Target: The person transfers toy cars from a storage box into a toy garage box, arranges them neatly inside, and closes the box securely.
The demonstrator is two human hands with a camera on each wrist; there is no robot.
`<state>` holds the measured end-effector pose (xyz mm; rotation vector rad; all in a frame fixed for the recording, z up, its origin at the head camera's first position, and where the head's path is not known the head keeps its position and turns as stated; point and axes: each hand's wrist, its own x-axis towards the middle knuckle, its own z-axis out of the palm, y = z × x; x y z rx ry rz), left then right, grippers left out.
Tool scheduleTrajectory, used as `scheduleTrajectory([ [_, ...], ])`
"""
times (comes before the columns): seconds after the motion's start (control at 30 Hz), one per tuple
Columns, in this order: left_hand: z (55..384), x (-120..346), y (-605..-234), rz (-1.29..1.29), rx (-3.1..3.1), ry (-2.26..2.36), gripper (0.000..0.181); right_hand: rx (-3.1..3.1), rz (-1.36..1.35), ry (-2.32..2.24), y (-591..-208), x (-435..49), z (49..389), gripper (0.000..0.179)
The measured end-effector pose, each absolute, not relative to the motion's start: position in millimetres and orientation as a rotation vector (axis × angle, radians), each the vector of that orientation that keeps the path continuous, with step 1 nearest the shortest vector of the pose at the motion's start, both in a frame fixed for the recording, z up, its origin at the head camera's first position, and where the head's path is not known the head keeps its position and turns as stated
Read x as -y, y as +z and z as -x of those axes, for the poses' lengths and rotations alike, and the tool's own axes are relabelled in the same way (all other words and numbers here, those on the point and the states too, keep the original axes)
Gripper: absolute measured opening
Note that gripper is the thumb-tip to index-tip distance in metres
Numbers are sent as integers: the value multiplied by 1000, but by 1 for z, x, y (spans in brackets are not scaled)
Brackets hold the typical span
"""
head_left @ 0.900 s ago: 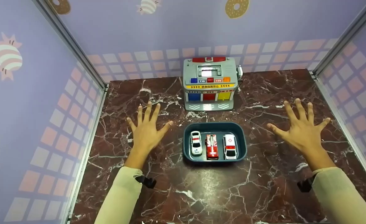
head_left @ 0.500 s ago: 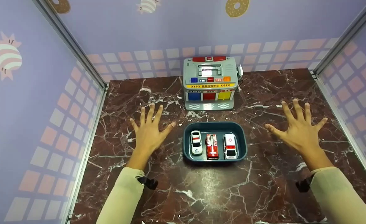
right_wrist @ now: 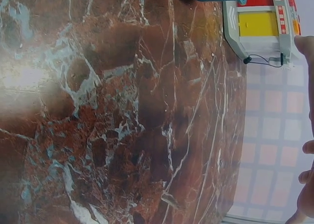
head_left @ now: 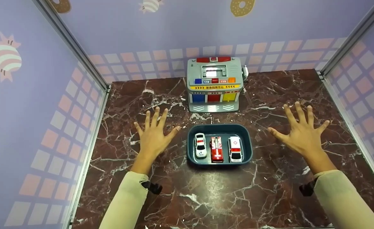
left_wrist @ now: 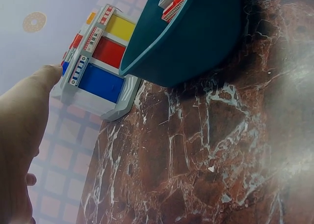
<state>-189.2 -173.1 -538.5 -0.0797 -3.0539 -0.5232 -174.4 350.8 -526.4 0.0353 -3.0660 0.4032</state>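
Three in tray [head_left: 219, 128]: white car [head_left: 200, 145], red car [head_left: 216, 149] and ambulance [head_left: 235, 149], side by side with narrow gaps; pinching one could nudge its neighbour.
Tray rim: raised around all three cars, so catching it on a lift might drag or tip the lot.
Left grip [head_left: 153, 140]: spread wide, holding nothing, just beside the tray; an inward sweep could bump it.
Right grip [head_left: 303, 136]: equally spread, holding nothing, a little farther from the tray; whether either grip touches the surface [head_left: 215, 197] I cannot tell.
Station [head_left: 215, 73]: upright behind the tray, near the back wall [head_left: 174, 31]; a careless reach might press its buttons [head_left: 215, 81] or shove it backwards.
Handset [head_left: 245, 73]: on the station's right side; its thin cord [right_wrist: 267, 62] could snag a passing grip.
Surface: looks polished, so the tray would probably slide if pushed from one side.
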Motion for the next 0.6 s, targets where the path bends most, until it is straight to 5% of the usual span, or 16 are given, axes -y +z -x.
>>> scheduleTrajectory([
  [0.6,185,168,-545,109,3096,-530,97,3083,-88,422,-531,-337,174,110],
])
